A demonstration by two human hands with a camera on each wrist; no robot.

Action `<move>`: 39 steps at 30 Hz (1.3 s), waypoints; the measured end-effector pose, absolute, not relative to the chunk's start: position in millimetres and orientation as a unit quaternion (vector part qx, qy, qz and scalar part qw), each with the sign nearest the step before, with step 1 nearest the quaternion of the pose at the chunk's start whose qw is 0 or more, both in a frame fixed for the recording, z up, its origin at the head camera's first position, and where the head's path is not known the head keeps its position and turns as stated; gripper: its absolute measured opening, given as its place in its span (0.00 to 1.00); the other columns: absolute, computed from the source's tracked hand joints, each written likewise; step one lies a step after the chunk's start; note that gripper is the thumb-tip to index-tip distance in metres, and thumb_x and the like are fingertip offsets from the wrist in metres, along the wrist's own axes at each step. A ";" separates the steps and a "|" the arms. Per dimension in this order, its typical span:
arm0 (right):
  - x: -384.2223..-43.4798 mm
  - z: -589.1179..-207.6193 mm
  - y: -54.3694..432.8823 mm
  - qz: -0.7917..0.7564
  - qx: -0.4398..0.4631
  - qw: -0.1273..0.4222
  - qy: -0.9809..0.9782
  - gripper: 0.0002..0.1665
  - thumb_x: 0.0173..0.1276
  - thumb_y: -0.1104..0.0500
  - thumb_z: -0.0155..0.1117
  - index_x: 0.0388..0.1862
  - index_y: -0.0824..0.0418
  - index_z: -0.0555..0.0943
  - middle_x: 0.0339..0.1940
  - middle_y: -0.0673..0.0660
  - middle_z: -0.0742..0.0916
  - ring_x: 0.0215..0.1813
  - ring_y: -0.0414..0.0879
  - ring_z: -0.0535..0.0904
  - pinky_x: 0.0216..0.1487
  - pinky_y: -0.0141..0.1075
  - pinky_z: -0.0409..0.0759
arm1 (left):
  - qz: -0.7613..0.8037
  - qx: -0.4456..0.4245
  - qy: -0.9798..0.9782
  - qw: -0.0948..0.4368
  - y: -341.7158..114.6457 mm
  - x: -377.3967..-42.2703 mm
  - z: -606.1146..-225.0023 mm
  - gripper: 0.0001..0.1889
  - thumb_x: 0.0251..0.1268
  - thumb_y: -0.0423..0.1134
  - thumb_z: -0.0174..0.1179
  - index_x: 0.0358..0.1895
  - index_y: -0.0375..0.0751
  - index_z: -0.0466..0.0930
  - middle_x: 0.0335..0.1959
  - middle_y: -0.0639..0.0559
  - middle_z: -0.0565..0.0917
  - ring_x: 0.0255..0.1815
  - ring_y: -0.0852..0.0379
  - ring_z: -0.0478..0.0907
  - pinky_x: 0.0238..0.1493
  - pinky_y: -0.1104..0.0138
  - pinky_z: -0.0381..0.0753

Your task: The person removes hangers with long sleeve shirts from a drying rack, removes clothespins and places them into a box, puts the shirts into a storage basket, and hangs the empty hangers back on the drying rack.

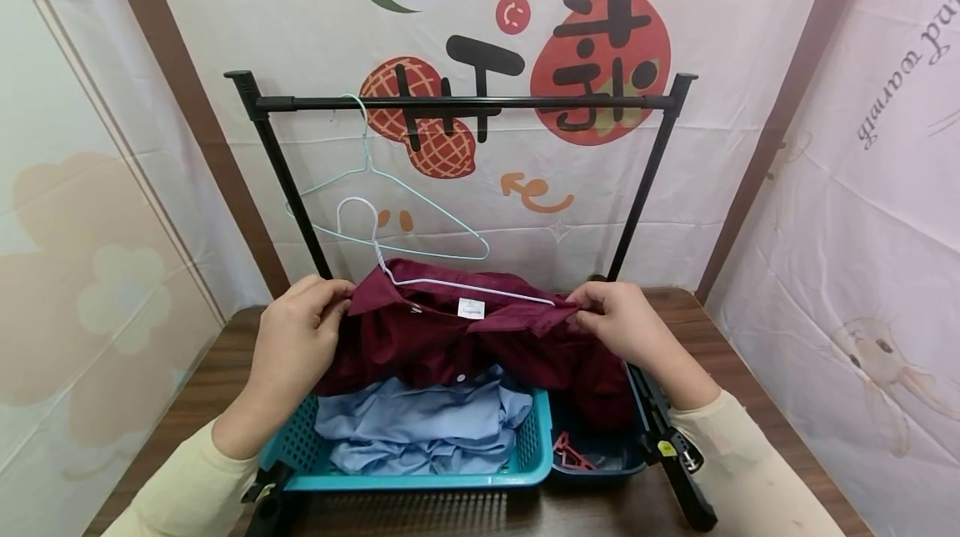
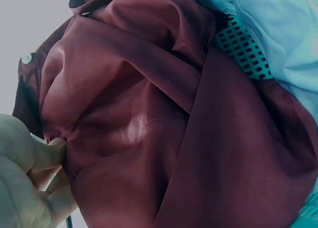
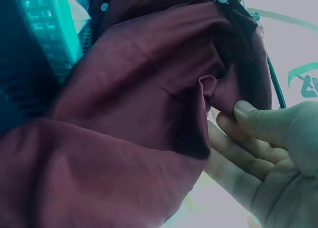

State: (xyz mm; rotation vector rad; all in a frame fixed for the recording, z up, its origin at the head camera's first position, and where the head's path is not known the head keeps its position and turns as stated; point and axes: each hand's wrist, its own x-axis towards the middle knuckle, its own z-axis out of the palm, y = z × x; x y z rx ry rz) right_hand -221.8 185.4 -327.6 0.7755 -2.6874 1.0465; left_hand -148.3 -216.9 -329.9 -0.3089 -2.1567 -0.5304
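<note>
A maroon button-up shirt (image 1: pixel 435 345) is held up by its collar area over the baskets. My left hand (image 1: pixel 298 345) pinches the cloth at the shirt's left side between thumb and fingers; in the left wrist view the thumb presses on maroon fabric (image 2: pixel 119 109). With thumb and forefinger, my right hand (image 1: pixel 626 322) pinches the opposite side, and the right wrist view shows the cloth (image 3: pixel 149 79) gathered there. A white hanger (image 1: pixel 465 288) sits inside the neck opening, its hook standing up on the left. Part of the hanger is hidden by the shirt.
A black rack (image 1: pixel 465 102) stands behind, with an unloaded pale green hanger (image 1: pixel 420 191) on its bar. Below, a turquoise basket (image 1: pixel 420 482) contains a folded light blue garment (image 1: pixel 427 429). Beside it, a dark blue basket (image 1: pixel 600 474) contains red clips (image 1: pixel 572 454).
</note>
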 end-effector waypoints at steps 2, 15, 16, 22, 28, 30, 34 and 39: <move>-223.6 -329.3 185.1 0.342 0.261 0.075 -0.899 0.07 0.68 0.68 0.69 0.40 0.57 0.88 0.31 0.48 0.89 0.34 0.40 0.81 0.35 0.34 0.80 | -0.216 -0.125 -0.866 0.433 -217.5 -148.9 -330.2 0.08 0.60 0.23 0.69 0.39 0.39 0.88 0.32 0.51 0.84 0.30 0.57 0.78 0.34 0.71 0.69; -230.1 -349.5 175.1 0.339 0.282 0.024 -0.897 0.06 0.67 0.65 0.72 0.34 0.53 0.87 0.28 0.45 0.88 0.32 0.38 0.79 0.35 0.33 0.77 | -0.270 -0.140 -0.856 0.418 -221.2 -154.4 -326.4 0.09 0.60 0.21 0.69 0.39 0.39 0.88 0.33 0.51 0.84 0.31 0.60 0.73 0.34 0.77 0.67; -230.0 -352.5 173.0 0.334 0.286 0.023 -0.898 0.06 0.67 0.64 0.72 0.34 0.53 0.87 0.27 0.44 0.87 0.31 0.38 0.78 0.35 0.33 0.77 | -0.273 -0.140 -0.855 0.418 -221.0 -154.7 -325.6 0.09 0.61 0.21 0.68 0.39 0.39 0.88 0.33 0.51 0.84 0.31 0.60 0.73 0.34 0.77 0.67; -228.8 -368.5 166.0 0.306 0.310 0.053 -0.899 0.08 0.65 0.64 0.74 0.35 0.50 0.87 0.28 0.41 0.85 0.32 0.38 0.75 0.37 0.34 0.77 | -0.265 -0.138 -0.862 0.409 -219.5 -154.5 -323.1 0.10 0.61 0.21 0.68 0.40 0.39 0.89 0.33 0.51 0.84 0.33 0.60 0.75 0.35 0.79 0.68; -226.1 -376.5 159.9 0.285 0.341 0.057 -0.894 0.09 0.64 0.64 0.74 0.37 0.50 0.87 0.31 0.41 0.87 0.34 0.35 0.77 0.40 0.34 0.80 | -0.263 -0.135 -0.865 0.406 -218.7 -154.0 -326.5 0.10 0.62 0.22 0.68 0.40 0.40 0.89 0.33 0.53 0.84 0.32 0.60 0.76 0.35 0.78 0.68; -223.1 -377.6 157.3 0.275 0.354 0.053 -0.892 0.09 0.64 0.65 0.74 0.38 0.50 0.87 0.33 0.41 0.88 0.36 0.34 0.78 0.42 0.34 0.82 | -0.262 -0.135 -0.866 0.405 -218.2 -153.9 -327.5 0.10 0.62 0.22 0.68 0.40 0.41 0.89 0.33 0.53 0.84 0.32 0.59 0.76 0.35 0.78 0.68; -217.0 -379.1 153.5 0.241 0.383 0.063 -0.890 0.09 0.65 0.64 0.74 0.40 0.50 0.89 0.36 0.42 0.89 0.38 0.34 0.80 0.46 0.35 0.84 | -0.261 -0.139 -0.866 0.403 -217.0 -154.4 -329.0 0.10 0.61 0.22 0.68 0.40 0.40 0.89 0.33 0.53 0.84 0.33 0.60 0.75 0.36 0.79 0.68; -212.0 -380.6 148.7 0.182 0.409 0.087 -0.890 0.07 0.65 0.60 0.76 0.40 0.48 0.89 0.36 0.40 0.88 0.36 0.34 0.79 0.43 0.35 0.82 | -0.263 -0.147 -0.867 0.397 -215.8 -155.7 -331.0 0.10 0.61 0.22 0.68 0.40 0.40 0.89 0.34 0.52 0.84 0.34 0.60 0.76 0.37 0.80 0.68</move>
